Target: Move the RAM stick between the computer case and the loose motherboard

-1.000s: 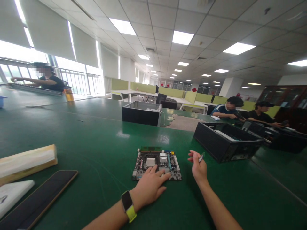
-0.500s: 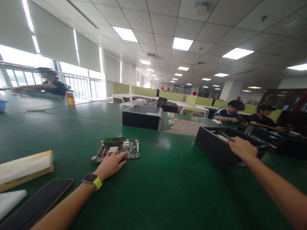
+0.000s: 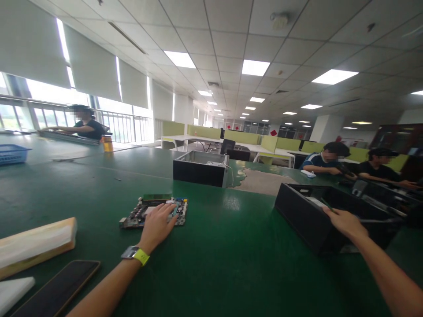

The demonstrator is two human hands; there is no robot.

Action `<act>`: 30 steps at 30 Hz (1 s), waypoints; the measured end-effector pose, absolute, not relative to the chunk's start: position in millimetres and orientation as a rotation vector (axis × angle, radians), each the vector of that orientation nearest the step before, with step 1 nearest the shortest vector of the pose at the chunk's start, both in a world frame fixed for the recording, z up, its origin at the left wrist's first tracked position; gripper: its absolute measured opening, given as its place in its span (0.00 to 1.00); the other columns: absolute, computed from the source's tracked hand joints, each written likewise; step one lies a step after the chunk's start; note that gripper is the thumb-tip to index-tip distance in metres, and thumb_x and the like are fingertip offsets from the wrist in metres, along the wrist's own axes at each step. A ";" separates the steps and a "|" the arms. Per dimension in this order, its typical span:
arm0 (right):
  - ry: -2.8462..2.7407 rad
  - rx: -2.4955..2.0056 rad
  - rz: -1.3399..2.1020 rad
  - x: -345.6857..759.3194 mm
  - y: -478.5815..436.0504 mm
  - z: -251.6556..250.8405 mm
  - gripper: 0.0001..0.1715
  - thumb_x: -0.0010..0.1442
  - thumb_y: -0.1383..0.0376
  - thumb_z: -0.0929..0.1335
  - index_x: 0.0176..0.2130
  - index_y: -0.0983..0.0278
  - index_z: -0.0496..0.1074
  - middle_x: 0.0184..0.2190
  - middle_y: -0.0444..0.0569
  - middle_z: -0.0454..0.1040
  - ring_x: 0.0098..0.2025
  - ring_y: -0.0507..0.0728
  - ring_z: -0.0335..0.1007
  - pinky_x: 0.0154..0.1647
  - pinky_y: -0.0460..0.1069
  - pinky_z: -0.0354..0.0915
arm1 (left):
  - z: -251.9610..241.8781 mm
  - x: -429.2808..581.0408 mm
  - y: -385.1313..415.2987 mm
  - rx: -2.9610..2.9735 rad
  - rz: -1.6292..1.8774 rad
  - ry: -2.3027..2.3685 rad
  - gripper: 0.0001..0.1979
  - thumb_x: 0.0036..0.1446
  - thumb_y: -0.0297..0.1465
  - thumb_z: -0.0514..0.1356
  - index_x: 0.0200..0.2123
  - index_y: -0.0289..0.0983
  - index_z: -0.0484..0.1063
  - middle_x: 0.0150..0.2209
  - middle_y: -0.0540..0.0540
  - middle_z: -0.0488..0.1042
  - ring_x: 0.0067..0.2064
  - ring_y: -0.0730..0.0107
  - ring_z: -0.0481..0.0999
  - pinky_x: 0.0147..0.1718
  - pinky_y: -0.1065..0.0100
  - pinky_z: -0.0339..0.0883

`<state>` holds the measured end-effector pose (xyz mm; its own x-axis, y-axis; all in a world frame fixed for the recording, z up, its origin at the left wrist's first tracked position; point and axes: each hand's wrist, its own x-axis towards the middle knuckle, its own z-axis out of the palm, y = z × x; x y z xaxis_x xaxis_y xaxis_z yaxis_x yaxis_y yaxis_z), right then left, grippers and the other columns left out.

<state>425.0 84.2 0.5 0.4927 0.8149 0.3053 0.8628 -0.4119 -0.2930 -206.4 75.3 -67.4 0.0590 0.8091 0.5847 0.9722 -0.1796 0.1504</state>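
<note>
The circuit board (image 3: pixel 136 216) lies flat on the green tabletop (image 3: pixel 224 264), left of centre, its long axis running left to right. A thin green strip (image 3: pixel 158 197) lines its far edge; pale, narrow slots run near to far on its right side. The left hand (image 3: pixel 157 224) rests over the board, fingers loosely spread. The right hand (image 3: pixel 346 224) pinches a slim dark-green stick (image 3: pixel 327 204), which points far and left over the open black case (image 3: pixel 299 222), a boxy shell with flat, matte walls. The tabletop is smooth and glossy, its sheen catching the ceiling lights (image 3: pixel 256 68).
</note>
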 end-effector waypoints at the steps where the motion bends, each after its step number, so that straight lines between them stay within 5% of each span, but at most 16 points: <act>1: -1.382 -2.348 -0.108 411.4 74.9 0.9 0.38 0.57 0.43 0.54 0.50 0.63 0.74 0.48 0.64 0.72 0.48 0.70 0.69 0.44 0.58 0.63 | -62.0 -192.0 76.8 -2.076 -0.903 -1.746 0.21 0.59 0.41 0.50 0.51 0.38 0.68 0.54 0.41 0.69 0.56 0.54 0.64 0.54 0.52 0.56; 11: -1.785 -2.266 -0.303 203.1 -50.3 21.3 0.26 0.61 0.52 0.55 0.51 0.51 0.70 0.40 0.55 0.74 0.42 0.64 0.68 0.34 0.53 0.63 | 23.4 -60.9 38.0 -2.441 -1.355 -1.298 0.14 0.59 0.38 0.53 0.43 0.40 0.72 0.46 0.46 0.74 0.50 0.64 0.68 0.52 0.60 0.60; 17: -2.153 -1.915 -0.564 75.6 -125.8 9.6 0.30 0.59 0.48 0.55 0.52 0.56 0.70 0.40 0.61 0.75 0.32 0.62 0.70 0.22 0.51 0.58 | 86.2 -28.2 31.2 -2.483 -1.429 -1.158 0.13 0.58 0.37 0.53 0.40 0.39 0.73 0.39 0.48 0.77 0.42 0.67 0.73 0.44 0.66 0.65; 20: -2.438 -1.722 -0.316 45.6 -146.9 32.8 0.31 0.57 0.45 0.56 0.49 0.55 0.72 0.43 0.58 0.75 0.30 0.63 0.70 0.22 0.53 0.58 | 102.7 -7.7 37.2 -2.614 -1.268 -1.222 0.14 0.57 0.39 0.53 0.39 0.40 0.74 0.35 0.48 0.77 0.37 0.68 0.74 0.37 0.68 0.66; 24: -2.659 -1.551 0.225 84.5 -123.3 91.7 0.24 0.59 0.49 0.57 0.34 0.54 0.76 0.31 0.47 0.77 0.29 0.56 0.69 0.27 0.48 0.58 | 102.0 12.0 38.9 -2.693 -0.915 -1.324 0.13 0.55 0.39 0.54 0.37 0.43 0.75 0.34 0.48 0.78 0.37 0.65 0.75 0.34 0.66 0.67; 26: -2.670 -1.670 0.191 123.8 -89.4 107.3 0.27 0.58 0.48 0.58 0.31 0.59 0.77 0.28 0.49 0.76 0.28 0.56 0.69 0.26 0.48 0.57 | 94.0 18.5 34.8 -2.686 -0.698 -1.349 0.13 0.54 0.38 0.54 0.37 0.42 0.76 0.36 0.45 0.78 0.38 0.61 0.76 0.34 0.64 0.68; 30: -2.729 -1.954 0.120 185.2 -20.0 80.8 0.15 0.48 0.54 0.68 0.32 0.59 0.79 0.29 0.48 0.76 0.30 0.58 0.70 0.28 0.48 0.59 | 73.0 29.6 21.1 -2.804 -0.019 -1.192 0.13 0.47 0.37 0.59 0.34 0.39 0.78 0.37 0.39 0.78 0.37 0.54 0.76 0.33 0.60 0.69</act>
<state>185.2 -20.0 80.8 -0.3073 0.9268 -0.2160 0.9422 0.3282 0.0679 29.6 21.1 73.0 0.6944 0.7180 0.0484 0.7191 -0.6899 -0.0825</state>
